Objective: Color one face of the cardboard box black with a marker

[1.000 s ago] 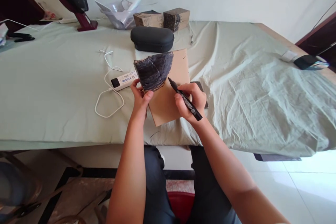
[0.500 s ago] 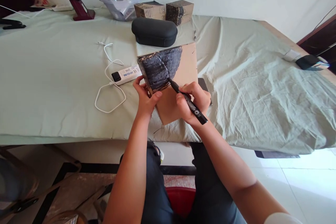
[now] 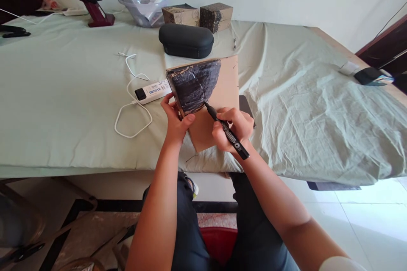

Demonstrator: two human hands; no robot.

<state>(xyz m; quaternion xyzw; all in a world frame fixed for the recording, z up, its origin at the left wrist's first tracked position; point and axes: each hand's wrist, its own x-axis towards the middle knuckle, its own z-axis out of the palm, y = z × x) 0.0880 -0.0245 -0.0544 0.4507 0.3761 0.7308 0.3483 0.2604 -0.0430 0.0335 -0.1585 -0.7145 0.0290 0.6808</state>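
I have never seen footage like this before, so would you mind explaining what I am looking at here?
There is no machine: a person wears a camera on the head, looking down at their own two bare hands. The left hand steadies a cardboard box on a table covered with a pale green cloth. The right hand grips a black marker, its tip at the box's blackened patch. Behind lie a black case, two small cartons, and a white device with its cable.
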